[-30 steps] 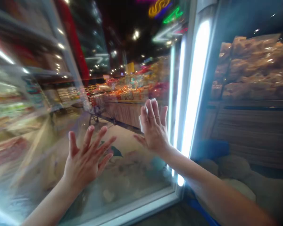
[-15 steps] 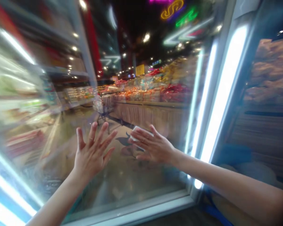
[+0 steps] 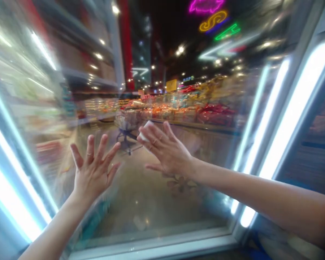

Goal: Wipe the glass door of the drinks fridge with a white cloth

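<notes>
While left hand (image 3: 90, 177) stays spread, right hand (image 3: 170, 153) rises

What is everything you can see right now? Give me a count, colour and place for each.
Glass pane: one, clear, in front of both hands
Frame: lower edge visible, pale, along the bottom
Right light strips: three, white; some may be reflections
Left light strips: three prominent, white, left edge
Neon shapes: three, pink, yellow, green, upper right
Cart: one, greyish, beyond the glass
Sign: one, yellow, centre background
Goods: too blurred to count, red, orange, yellow, background
Pad: one, white, under the right fingers
Left hand: one, fingers spread, left of centre
Right hand: one, fingers extended, centre
</notes>
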Motion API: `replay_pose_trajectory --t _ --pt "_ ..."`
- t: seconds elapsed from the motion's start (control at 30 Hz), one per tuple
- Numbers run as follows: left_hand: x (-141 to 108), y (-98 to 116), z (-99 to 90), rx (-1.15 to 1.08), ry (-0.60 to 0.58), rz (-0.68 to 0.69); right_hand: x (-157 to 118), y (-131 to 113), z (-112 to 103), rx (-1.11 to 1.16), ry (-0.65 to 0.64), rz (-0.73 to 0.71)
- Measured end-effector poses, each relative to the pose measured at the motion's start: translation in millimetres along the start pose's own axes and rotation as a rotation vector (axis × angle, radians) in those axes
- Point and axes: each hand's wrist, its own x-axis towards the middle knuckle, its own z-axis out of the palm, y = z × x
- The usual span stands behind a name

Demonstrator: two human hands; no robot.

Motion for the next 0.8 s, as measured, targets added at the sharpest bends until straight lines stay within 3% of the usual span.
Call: replay_pose_trajectory --t 0.1,0.13,0.27,0.3,0.47,0.63,0.8 --pt "-14 -16 -1.5 -0.014 0.015 -0.058 21 -13 1 0.012 -0.102 -0.263" --pt "-19 -22 -2.1 -0.022 0.014 -0.08 30 -16 1 0.014 -0.116 -0.283" --pt "-40 -39 -5.6 -0.019 0.005 -0.162 65 -22 0 -0.008 -0.032 -0.048" --pt "-45 -42 -6.6 -0.008 0.012 -0.167 69 -26 1 -0.02 -0.028 -0.046" --pt "-70 -52 -9.3 0.028 0.025 -0.162 67 -60 12 -0.112 -0.172 -0.465" --pt "-87 -57 -8.8 0.033 0.035 -0.185 73 -75 15 -0.185 -0.109 -0.222" --pt "-91 -59 -10.3 0.03 0.032 -0.192 73 -81 15 -0.229 -0.209 -0.578"
